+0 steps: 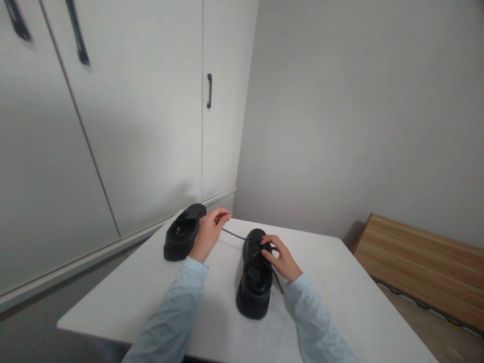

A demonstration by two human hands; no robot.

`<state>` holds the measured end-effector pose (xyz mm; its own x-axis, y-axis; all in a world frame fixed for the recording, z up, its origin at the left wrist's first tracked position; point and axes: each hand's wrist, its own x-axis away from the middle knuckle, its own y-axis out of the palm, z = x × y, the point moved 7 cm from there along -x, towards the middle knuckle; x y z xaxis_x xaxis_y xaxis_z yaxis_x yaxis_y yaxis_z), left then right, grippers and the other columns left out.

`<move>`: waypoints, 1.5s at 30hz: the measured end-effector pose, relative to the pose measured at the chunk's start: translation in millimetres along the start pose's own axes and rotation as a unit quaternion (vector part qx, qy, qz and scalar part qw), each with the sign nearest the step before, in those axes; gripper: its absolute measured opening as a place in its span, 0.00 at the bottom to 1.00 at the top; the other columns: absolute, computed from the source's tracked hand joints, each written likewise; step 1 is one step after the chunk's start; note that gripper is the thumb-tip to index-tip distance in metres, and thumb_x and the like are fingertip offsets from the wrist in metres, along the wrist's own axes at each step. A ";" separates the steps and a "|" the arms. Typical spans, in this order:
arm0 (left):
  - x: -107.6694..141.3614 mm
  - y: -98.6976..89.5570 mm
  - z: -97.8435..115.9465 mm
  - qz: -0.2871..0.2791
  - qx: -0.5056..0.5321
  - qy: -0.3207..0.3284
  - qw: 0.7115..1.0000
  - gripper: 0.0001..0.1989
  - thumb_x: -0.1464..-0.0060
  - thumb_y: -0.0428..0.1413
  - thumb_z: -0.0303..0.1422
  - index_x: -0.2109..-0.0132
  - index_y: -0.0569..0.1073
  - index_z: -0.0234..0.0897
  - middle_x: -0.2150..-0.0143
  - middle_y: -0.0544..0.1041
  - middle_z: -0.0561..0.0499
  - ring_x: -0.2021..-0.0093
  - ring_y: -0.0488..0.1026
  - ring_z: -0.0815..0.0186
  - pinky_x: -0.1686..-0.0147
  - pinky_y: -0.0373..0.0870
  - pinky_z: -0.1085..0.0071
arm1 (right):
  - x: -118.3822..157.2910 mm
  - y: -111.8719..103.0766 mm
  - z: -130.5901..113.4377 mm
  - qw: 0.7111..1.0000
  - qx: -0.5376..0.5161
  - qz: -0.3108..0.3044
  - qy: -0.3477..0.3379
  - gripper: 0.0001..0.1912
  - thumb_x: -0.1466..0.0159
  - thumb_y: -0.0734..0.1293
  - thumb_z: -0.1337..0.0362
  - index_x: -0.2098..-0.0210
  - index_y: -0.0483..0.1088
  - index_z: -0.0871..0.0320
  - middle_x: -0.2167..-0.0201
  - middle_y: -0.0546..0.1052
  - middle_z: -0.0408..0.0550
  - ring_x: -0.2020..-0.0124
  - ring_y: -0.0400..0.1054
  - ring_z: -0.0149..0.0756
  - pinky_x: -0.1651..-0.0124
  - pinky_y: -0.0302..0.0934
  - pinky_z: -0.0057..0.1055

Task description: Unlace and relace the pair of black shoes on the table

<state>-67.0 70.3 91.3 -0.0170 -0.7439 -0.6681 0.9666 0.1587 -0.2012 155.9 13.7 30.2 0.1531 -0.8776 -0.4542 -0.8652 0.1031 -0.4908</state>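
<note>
A pair of black shoes on a white table (pixel 124 307), seen from where I stand in the room. The nearer shoe (pixel 252 304) sits upright on its sole, heel toward the person and toe away, an orientation that puts its lacing (pixel 257 257) within reach of both hands. The left hand (pixel 212 228) hangs left of the toe, its grip closed on a lace (pixel 234 234); the strand runs nearly straight to the shoe, presumably kept taut by this hold. The right hand (pixel 280 256) bends over the lacing from the opposite side, apparently steadying the shoe against the sideways pull; whether its grip pinches a strand I cannot tell, black lying upon black. A loose lace end (pixel 279 283) trails beside the shoe's right flank. The other shoe (pixel 177 246) rests near the cabinet (pixel 151 126), set apart so as not to crowd the first.
</note>
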 end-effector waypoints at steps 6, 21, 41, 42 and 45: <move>20.9 59.1 -3.3 -0.267 -0.030 -0.003 0.963 0.04 0.53 0.58 0.32 0.69 0.75 0.36 0.72 0.77 0.52 0.70 0.72 0.67 0.68 0.65 0.74 | -1.8 5.3 -5.0 1.000 0.027 0.006 -0.003 0.12 0.37 0.61 0.57 0.65 0.73 0.55 0.54 0.70 0.51 0.49 0.62 0.40 0.43 0.53 0.38; 30.9 81.1 -14.1 -0.307 -0.080 0.057 0.947 0.04 0.52 0.59 0.31 0.69 0.77 0.36 0.70 0.75 0.51 0.67 0.71 0.66 0.65 0.62 0.74 | -3.6 14.8 10.3 0.997 0.054 0.020 0.042 0.17 0.36 0.57 0.58 0.63 0.76 0.55 0.50 0.70 0.50 0.47 0.59 0.41 0.41 0.48 0.40; 34.6 82.9 -23.3 -0.317 0.032 -0.074 0.945 0.07 0.54 0.58 0.28 0.66 0.78 0.35 0.71 0.79 0.49 0.70 0.74 0.66 0.66 0.68 0.72 | -12.6 17.8 26.5 0.993 0.037 0.030 0.104 0.16 0.41 0.58 0.59 0.69 0.78 0.53 0.52 0.73 0.47 0.48 0.60 0.44 0.41 0.49 0.43; 35.1 82.7 -23.9 -0.323 0.048 -0.088 0.941 0.07 0.54 0.58 0.27 0.65 0.78 0.35 0.70 0.79 0.48 0.70 0.74 0.66 0.66 0.68 0.71 | -13.0 18.3 27.6 0.993 0.041 0.033 0.107 0.16 0.41 0.58 0.59 0.69 0.78 0.53 0.52 0.73 0.48 0.47 0.60 0.44 0.42 0.49 0.44; 35.5 81.9 -21.5 -0.338 0.079 -0.092 0.933 0.07 0.55 0.57 0.27 0.66 0.78 0.34 0.67 0.79 0.47 0.66 0.75 0.65 0.63 0.69 0.70 | -14.2 19.1 30.3 0.990 0.056 0.044 0.125 0.15 0.41 0.59 0.59 0.70 0.77 0.53 0.51 0.72 0.48 0.47 0.59 0.45 0.42 0.49 0.46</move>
<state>6.0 70.8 35.7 -0.6063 -0.7409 -0.2889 0.7770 -0.4746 -0.4134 151.6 42.3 4.7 -0.0555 -0.9499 -0.3077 -0.8098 0.2231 -0.5426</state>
